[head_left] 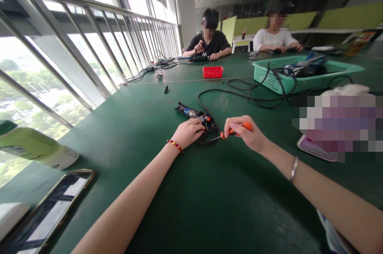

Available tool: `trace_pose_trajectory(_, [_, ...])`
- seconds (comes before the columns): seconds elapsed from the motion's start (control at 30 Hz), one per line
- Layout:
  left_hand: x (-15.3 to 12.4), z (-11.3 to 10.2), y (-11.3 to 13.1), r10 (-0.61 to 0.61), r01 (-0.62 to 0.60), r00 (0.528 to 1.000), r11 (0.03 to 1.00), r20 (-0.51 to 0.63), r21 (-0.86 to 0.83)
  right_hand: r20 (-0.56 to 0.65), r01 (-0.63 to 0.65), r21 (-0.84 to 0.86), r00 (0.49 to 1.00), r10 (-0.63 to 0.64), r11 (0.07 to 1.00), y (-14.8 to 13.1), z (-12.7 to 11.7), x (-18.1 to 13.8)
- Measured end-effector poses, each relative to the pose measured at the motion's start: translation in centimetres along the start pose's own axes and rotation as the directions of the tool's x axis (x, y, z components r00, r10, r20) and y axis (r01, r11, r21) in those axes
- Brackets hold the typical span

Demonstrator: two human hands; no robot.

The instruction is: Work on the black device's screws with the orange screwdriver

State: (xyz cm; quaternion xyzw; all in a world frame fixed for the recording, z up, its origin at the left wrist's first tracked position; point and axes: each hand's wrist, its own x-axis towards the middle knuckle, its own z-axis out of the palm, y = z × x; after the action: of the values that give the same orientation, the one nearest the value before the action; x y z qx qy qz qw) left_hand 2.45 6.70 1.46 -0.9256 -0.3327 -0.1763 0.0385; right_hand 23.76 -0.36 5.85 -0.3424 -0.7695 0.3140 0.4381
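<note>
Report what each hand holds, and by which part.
The right hand holds a metal-shafted screwdriver by its orange-and-black handle. The left hand touches an opened, elongated black device; whether it grips this cannot be told.

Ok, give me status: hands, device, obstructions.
Left hand on device, wiring exposed. Right hand gripping screwdriver, tip pointed toward the device's near end. Cord curls close to the tip, possible snag.
</note>
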Motion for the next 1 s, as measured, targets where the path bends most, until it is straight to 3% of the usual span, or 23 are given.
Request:
trace_pose_trajectory(0.27, [0.14,0.12,0.51,-0.036,0.035,0.998,0.999,-0.050,-0.023,-0.009,-0.026,0.002,1.000,0.026,1.000,-0.05,-0.06,-0.03])
trace_pose_trajectory(0.53, [0.01,0.31,0.08,-0.233,0.181,0.918,0.966,-0.321,-0.185,-0.025,-0.034,0.009,0.999,0.034,0.999,0.13,0.01,-0.11])
trace_pose_trajectory(0.73, [0.62,0.48,0.40,-0.264,0.175,0.895,0.949,-0.359,-0.262,-0.033,-0.029,0.011,0.999,0.029,1.000,0.19,-0.03,-0.06])
trace_pose_trajectory(1.0, [0.92,0.61,0.36,-0.220,0.145,0.904,0.965,-0.367,-0.221,-0.033,-0.028,0.007,0.999,0.029,1.000,0.23,-0.02,-0.07])
